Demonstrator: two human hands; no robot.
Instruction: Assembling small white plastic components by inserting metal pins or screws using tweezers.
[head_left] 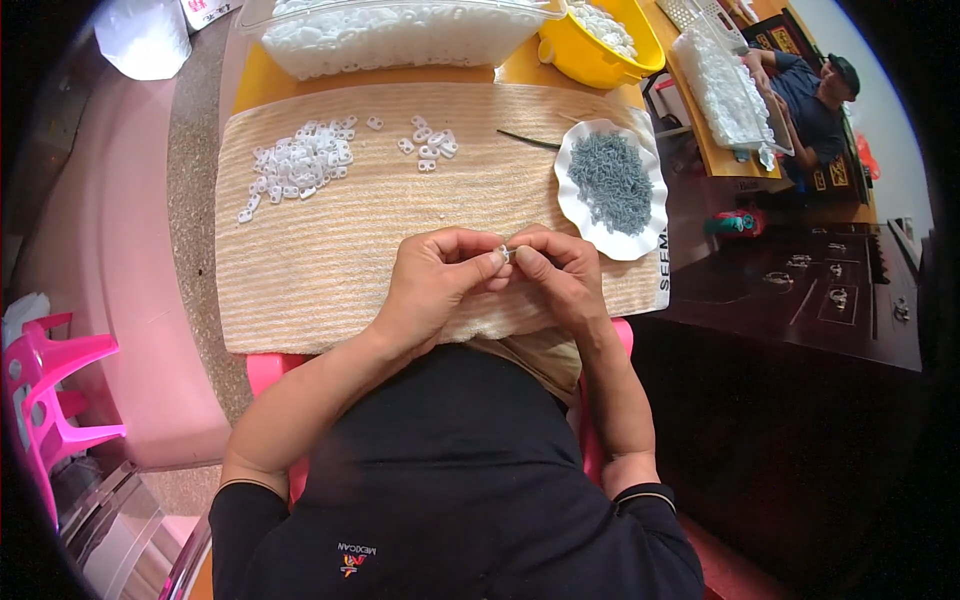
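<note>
My left hand [432, 280] pinches a small white plastic piece [505, 254] between thumb and fingertips, above the towel's near edge. Meeting it there, my right hand [562, 275] is closed with thumb against forefinger at the same piece; whatever thin part it grips is too small to make out. Beyond my left hand lies a heap of white two-holed plastic pieces [302, 162]. A smaller cluster of the same pieces [430, 140] sits to its right. Past my right hand, a white scalloped plate [567, 203] holds a mound of small grey pin-like parts [610, 180].
A striped beige towel [320, 260] covers the table. At its far side stand a clear bin of white pieces [400, 45] and a yellow basin [580, 65]. A thin black stick [527, 138] lies beside the plate. Another person [805, 110] sits at the far right; a pink stool [65, 400] stands left.
</note>
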